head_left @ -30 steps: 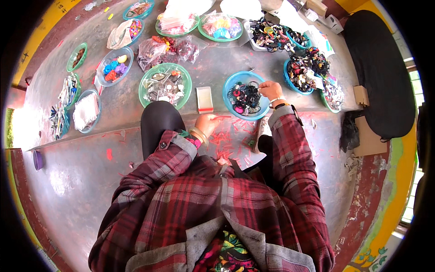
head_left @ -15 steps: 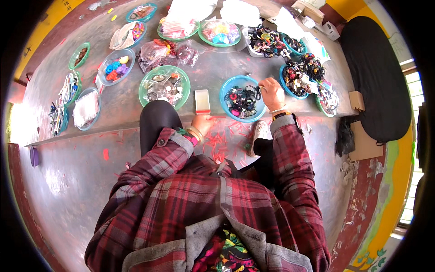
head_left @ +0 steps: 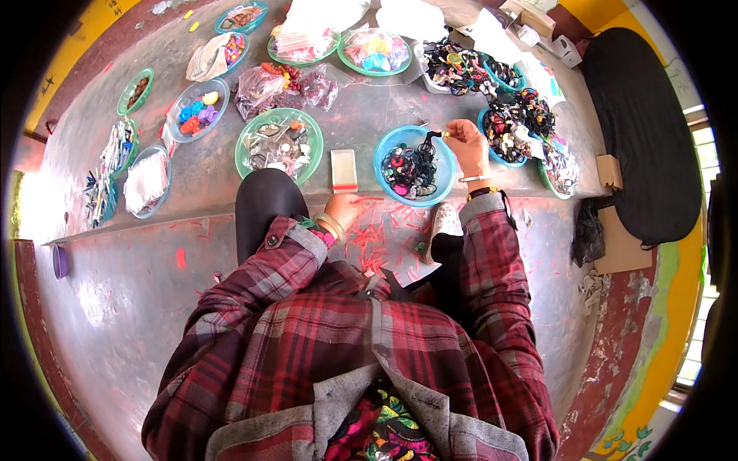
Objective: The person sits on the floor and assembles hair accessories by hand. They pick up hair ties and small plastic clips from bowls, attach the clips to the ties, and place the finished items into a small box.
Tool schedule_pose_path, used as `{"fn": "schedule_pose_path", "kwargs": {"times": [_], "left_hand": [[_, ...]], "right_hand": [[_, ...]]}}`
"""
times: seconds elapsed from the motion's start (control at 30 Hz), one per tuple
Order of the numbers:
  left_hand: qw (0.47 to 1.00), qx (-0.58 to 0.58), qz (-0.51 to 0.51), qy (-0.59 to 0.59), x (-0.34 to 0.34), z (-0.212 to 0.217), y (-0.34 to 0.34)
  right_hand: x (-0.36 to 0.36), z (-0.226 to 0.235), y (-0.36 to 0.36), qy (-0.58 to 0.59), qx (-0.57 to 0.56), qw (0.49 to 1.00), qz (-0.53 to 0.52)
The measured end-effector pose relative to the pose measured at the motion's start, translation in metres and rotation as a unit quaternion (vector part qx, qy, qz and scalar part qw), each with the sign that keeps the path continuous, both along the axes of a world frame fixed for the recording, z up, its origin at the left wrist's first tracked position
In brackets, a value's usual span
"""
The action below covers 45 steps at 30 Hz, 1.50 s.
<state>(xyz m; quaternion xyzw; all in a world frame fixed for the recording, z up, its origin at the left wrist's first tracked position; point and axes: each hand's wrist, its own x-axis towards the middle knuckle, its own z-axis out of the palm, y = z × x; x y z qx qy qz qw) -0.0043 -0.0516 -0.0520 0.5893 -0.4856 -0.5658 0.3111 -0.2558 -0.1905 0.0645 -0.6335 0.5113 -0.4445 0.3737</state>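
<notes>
My right hand [head_left: 468, 150] is over the right rim of a blue bowl [head_left: 381, 173]. Its thumb and fingers pinch a black hair tie [head_left: 432, 139] with a small yellowish piece at its end. Below, a tangle of black hair ties [head_left: 411, 170] with coloured ornaments fills the bowl's middle. My left hand [head_left: 344, 209] rests by the step's edge, fingers curled together, just in front of a small pale rectangular box [head_left: 344, 169] with a red front edge. Whatever those fingers hold is hidden; a thin red strip lies beside their tips.
Left of the box stands a green bowl [head_left: 243, 157] of bagged small parts. More hair ties fill a bowl [head_left: 486, 146] and a white tub [head_left: 432, 86] at the right. Red scraps [head_left: 369, 238] litter the floor between my legs. Behind lie plastic bags [head_left: 261, 94] with dark red contents.
My right hand has risen slightly away from the bowl's contents, drawing the black hair tie up and stretching it out of the tangle. The left hand stays nearly still.
</notes>
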Motion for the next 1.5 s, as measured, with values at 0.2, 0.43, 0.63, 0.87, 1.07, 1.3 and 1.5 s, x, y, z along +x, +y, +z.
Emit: {"fn": "schedule_pose_path", "kwargs": {"times": [0.2,0.43,0.63,0.87,1.07,1.3,1.5], "left_hand": [[1.000,-0.014,-0.004,-0.011,0.001,-0.009,0.000],[1.000,0.012,0.001,0.012,0.001,-0.003,0.001],[1.000,0.017,0.001,0.001,0.001,-0.002,-0.001],[0.999,0.008,-0.001,-0.036,0.002,0.005,-0.002],[0.999,0.000,0.032,-0.034,0.004,0.014,0.000],[0.997,-0.023,0.020,-0.077,0.003,0.011,-0.004],[0.996,-0.017,0.028,-0.081,0.003,0.009,-0.003]], "right_hand": [[0.009,0.038,0.013,-0.395,0.123,0.908,0.060],[0.015,0.043,0.020,-0.593,0.108,0.795,0.074],[0.015,0.008,0.027,-0.568,0.277,0.774,-0.028],[0.056,0.017,0.080,-0.438,0.403,0.802,0.053],[0.061,0.025,0.091,-0.279,0.395,0.864,0.141],[0.064,0.022,0.095,-0.153,0.400,0.877,0.218],[0.078,0.024,0.100,-0.061,0.363,0.894,0.255]]}}
